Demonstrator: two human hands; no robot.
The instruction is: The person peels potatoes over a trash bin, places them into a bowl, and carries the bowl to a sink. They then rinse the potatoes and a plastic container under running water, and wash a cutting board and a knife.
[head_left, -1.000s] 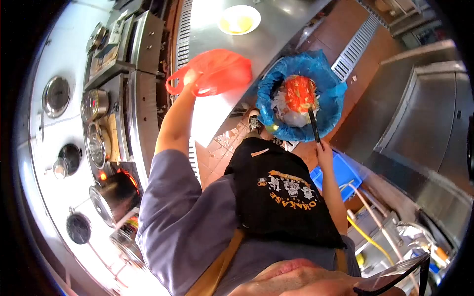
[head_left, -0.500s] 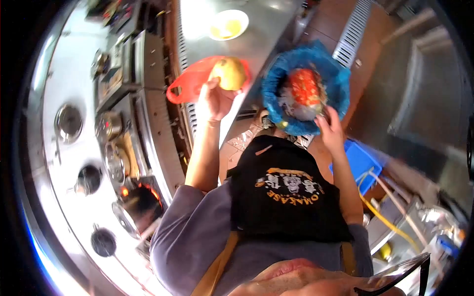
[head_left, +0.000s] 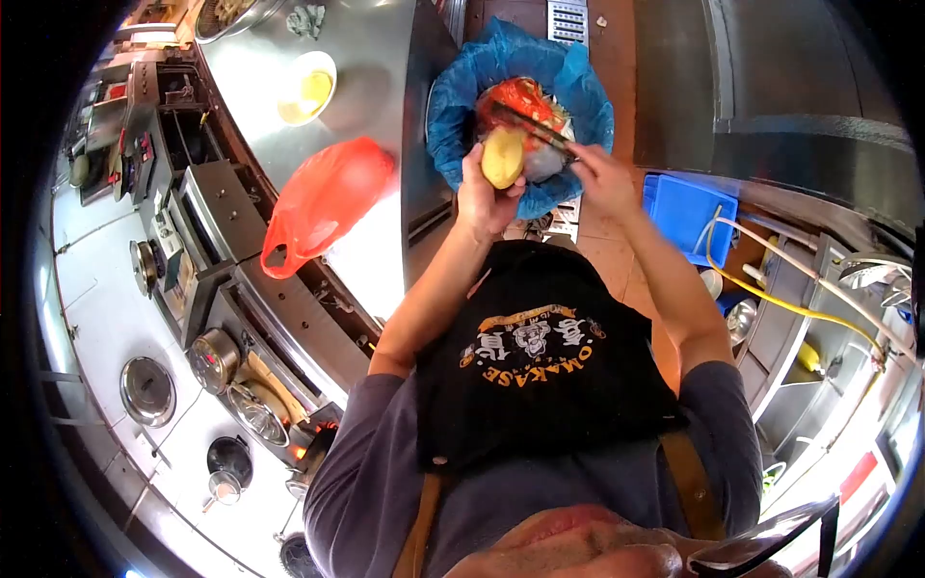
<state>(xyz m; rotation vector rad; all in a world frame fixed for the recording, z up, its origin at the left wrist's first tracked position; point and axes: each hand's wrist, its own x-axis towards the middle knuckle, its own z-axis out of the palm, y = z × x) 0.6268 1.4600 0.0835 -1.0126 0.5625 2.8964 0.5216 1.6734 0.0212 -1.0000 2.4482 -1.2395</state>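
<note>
My left hand is closed round a yellow, oval potato, held up over the near rim of a bin lined with a blue bag. In my right hand is a long, dark, knife-like tool. It reaches left from my fingers, its far part just above the potato in this view. Inside the bin lie red scraps and a pale clear plastic wrapping.
On the steel counter to the left are a white bowl with yellow pieces and a red plastic bag. Further left is a stove with pots and a flame. A blue crate and yellow hose are at right.
My left hand has brought the potato from above the red bag rightward to the bin. My right hand has risen from the bin's rim, the dark tool now showing. The view has turned.
</note>
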